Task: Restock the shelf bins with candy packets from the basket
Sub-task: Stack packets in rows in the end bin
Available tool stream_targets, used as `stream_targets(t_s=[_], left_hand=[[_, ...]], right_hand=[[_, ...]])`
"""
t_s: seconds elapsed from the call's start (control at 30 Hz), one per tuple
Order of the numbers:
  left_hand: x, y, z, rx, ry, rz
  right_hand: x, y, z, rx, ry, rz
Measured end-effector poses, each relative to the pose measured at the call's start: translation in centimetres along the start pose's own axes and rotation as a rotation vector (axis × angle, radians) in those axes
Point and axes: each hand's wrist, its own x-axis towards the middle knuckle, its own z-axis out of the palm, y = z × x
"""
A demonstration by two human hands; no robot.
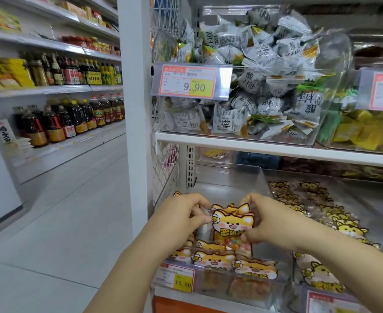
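Both hands hold a small stack of cat-faced candy packets (232,222) upright above the front half of a clear shelf bin (229,177) on the lower shelf. The left hand (186,219) pinches the stack's upper left edge, thumb (205,220) in front and the curled fingers behind. The right hand (269,224) grips the right edge, its fingers (246,199) hooked over the top by the cat's ear and its thumb pressed low on the see-through part where the coloured sweets show. The stack sits between the two hands, its printed face towards the camera.

Below it, more of the same packets (213,258) lie flat at the front of the bin, just behind a yellow price tag reading 16.80 (181,280). The neighbouring bin on the right (310,199) holds rows of the same cat packets. On the white shelf board (276,150) above stands a clear bin of grey-white wrapped sweets (253,75) with a 9.90 tag (189,82).
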Motion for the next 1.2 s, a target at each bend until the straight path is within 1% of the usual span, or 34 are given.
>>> stream_targets(t_s=[0.3,0.43,0.7,0.83,0.93,1.0,1.07,1.2], left_hand=[[-0.4,0.1,-0.7,0.088,-0.026,0.018],[-0.4,-0.3,-0.9,0.081,-0.045,-0.004],[-0.1,-1.0,-0.6,0.152,-0.061,0.000],[-0.1,-1.1,-1.5,0.214,-0.014,0.006],[-0.1,-1.1,-1.6,0.297,-0.082,0.003],[-0.1,-1.0,-1.5,0.339,-0.112,0.000],[0.0,-0.8,-1.5,0.388,-0.104,0.002],[0.2,-0.5,-1.5,0.450,-0.091,0.003]], right_hand=[[-0.4,0.0,1.1,0.004,0.019,-0.024],[0.1,-0.1,1.9,0.078,-0.001,0.000],[1.4,0.7,3.7,0.062,-0.091,0.048],[1.2,0.6,3.1,-0.006,-0.127,0.041],[0.6,0.0,2.2,-0.038,-0.173,0.043],[0.3,-0.5,1.8,-0.085,-0.165,0.000],[0.0,-1.0,1.6,-0.176,-0.146,-0.064],[-0.6,-0.9,2.0,-0.290,-0.057,-0.197]])
